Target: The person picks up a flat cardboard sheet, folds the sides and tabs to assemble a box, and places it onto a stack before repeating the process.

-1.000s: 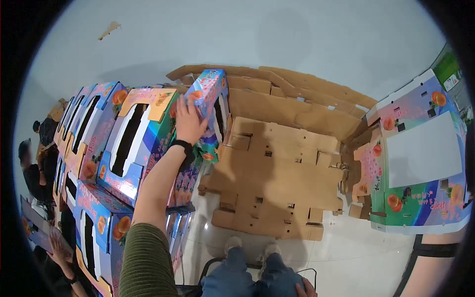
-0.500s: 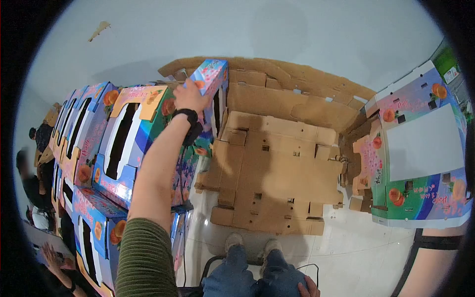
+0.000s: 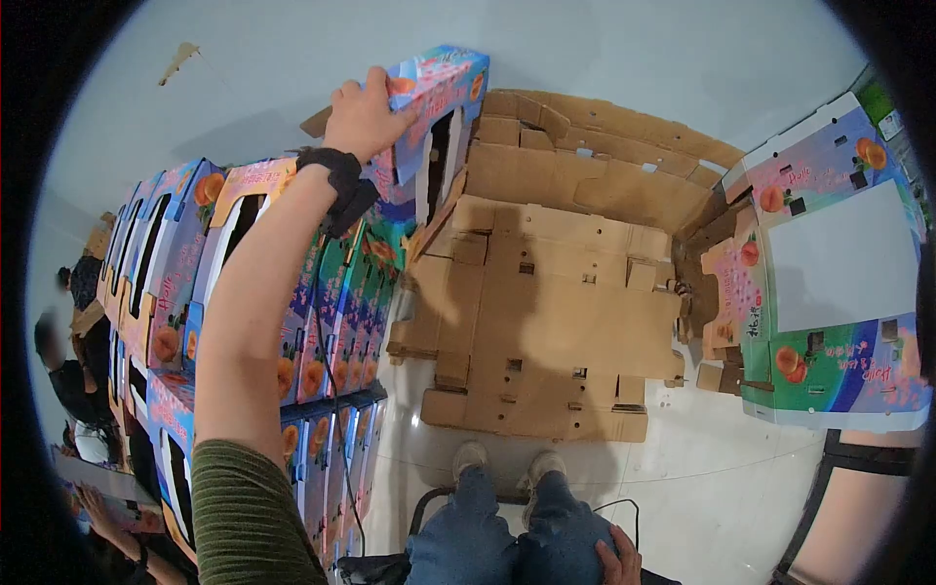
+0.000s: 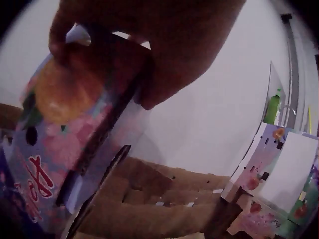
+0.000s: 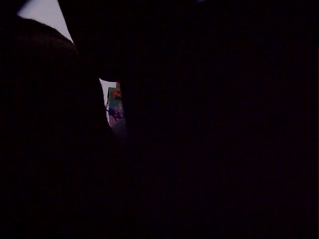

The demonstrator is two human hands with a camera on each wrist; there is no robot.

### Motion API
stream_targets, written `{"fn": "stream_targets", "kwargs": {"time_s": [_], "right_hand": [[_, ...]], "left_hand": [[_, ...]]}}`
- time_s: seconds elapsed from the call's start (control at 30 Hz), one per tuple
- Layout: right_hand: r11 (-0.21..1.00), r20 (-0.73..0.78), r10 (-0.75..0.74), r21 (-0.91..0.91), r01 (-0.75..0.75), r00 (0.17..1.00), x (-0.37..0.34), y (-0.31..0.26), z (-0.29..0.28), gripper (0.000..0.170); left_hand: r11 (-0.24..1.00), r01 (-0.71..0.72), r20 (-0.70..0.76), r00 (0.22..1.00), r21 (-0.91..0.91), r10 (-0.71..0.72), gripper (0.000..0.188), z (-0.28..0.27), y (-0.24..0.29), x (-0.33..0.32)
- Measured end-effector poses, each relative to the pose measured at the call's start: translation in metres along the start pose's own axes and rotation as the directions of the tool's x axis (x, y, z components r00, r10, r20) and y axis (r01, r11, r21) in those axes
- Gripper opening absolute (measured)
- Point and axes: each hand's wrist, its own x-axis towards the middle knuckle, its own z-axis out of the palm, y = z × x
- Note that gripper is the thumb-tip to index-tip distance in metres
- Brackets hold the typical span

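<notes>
Purple-and-pink printed cardboard box (image 3: pixel 439 107) hangs below the left hand's (image 3: pixel 366 119) fingers, gripped at its edge.

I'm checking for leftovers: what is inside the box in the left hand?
The box shows only darkness through the long opening in its side, so no contents can be made out. Its walls hide the rest, with the left hand over part of the top.
</notes>
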Motion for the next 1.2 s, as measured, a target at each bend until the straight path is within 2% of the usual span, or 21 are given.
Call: {"fn": "stream_targets", "kwargs": {"time_s": [0.13, 0.23, 0.33, 0.37, 0.6, 0.63, 0.73, 0.83, 0.93, 0.97, 1.07, 1.1, 1.13, 1.2], "right_hand": [[1.000, 0.006, -0.001, -0.001, 0.001, 1.000, -0.002, 0.002, 0.001, 0.097], [1.000, -0.002, 0.003, -0.002, -0.003, 1.000, -0.004, 0.003, 0.002, 0.097], [0.999, 0.004, 0.033, 0.006, -0.033, 0.999, -0.005, 0.008, 0.004, 0.097], [0.999, 0.000, 0.033, -0.005, -0.033, 0.999, -0.005, 0.009, 0.005, 0.097], [0.999, 0.013, 0.040, -0.011, -0.040, 0.999, -0.002, 0.008, 0.004, 0.100], [0.999, 0.013, 0.039, -0.010, -0.039, 0.999, 0.000, 0.008, 0.003, 0.100], [0.999, 0.012, 0.023, -0.026, -0.022, 1.000, -0.004, 0.016, 0.007, 0.099], [0.997, 0.028, 0.060, -0.046, -0.058, 0.998, -0.003, 0.014, 0.008, 0.097], [0.999, 0.037, 0.025, -0.021, -0.024, 0.999, -0.001, 0.012, 0.001, 0.096], [0.999, 0.052, 0.047, -0.010, -0.046, 0.998, 0.001, 0.010, -0.001, 0.096], [0.996, 0.050, 0.084, -0.033, -0.083, 0.995, 0.001, 0.011, 0.003, 0.094], [0.995, 0.049, 0.093, -0.028, -0.091, 0.995, 0.002, 0.009, 0.003, 0.094], [0.995, 0.048, 0.098, -0.023, -0.097, 0.994, 0.004, 0.006, 0.001, 0.094], [0.993, 0.050, 0.117, -0.017, -0.116, 0.992, 0.007, 0.005, 0.000, 0.094]], "left_hand": [[0.980, -0.192, -0.024, 0.981, -0.055, 0.191, 0.063, -0.023, 0.018, 0.010], [0.938, -0.343, -0.073, 0.938, -0.053, 0.339, 0.059, -0.012, 0.022, 0.009], [0.810, -0.584, -0.018, 0.812, -0.054, 0.584, 0.060, -0.007, 0.021, -0.004], [0.830, -0.551, 0.095, 0.825, -0.090, 0.557, 0.065, -0.003, 0.024, -0.010], [0.839, -0.544, 0.267, 0.808, -0.005, 0.525, 0.069, 0.015, -0.029, -0.022], [0.858, -0.514, 0.273, 0.824, -0.008, 0.496, 0.071, 0.019, -0.038, -0.024], [0.961, -0.278, 0.371, 0.893, 0.010, 0.254, 0.075, 0.027, -0.060, -0.039], [0.977, -0.210, 0.398, 0.900, 0.042, 0.176, 0.078, 0.027, -0.086, -0.049], [0.950, -0.312, 0.233, 0.926, 0.021, 0.299, 0.076, 0.037, -0.093, -0.045], [0.967, -0.240, 0.292, 0.934, 0.091, 0.204, 0.065, 0.038, -0.094, -0.039], [0.943, 0.059, 0.138, 0.984, 0.326, -0.109, 0.051, 0.060, -0.104, -0.025], [0.928, 0.018, 0.069, 0.996, 0.372, -0.047, 0.050, 0.066, -0.097, -0.024], [0.895, -0.127, 0.049, 0.992, 0.428, 0.118, 0.054, 0.077, -0.088, -0.027], [0.753, -0.380, 0.031, 0.901, 0.537, 0.432, 0.066, 0.105, -0.063, -0.039]]}}
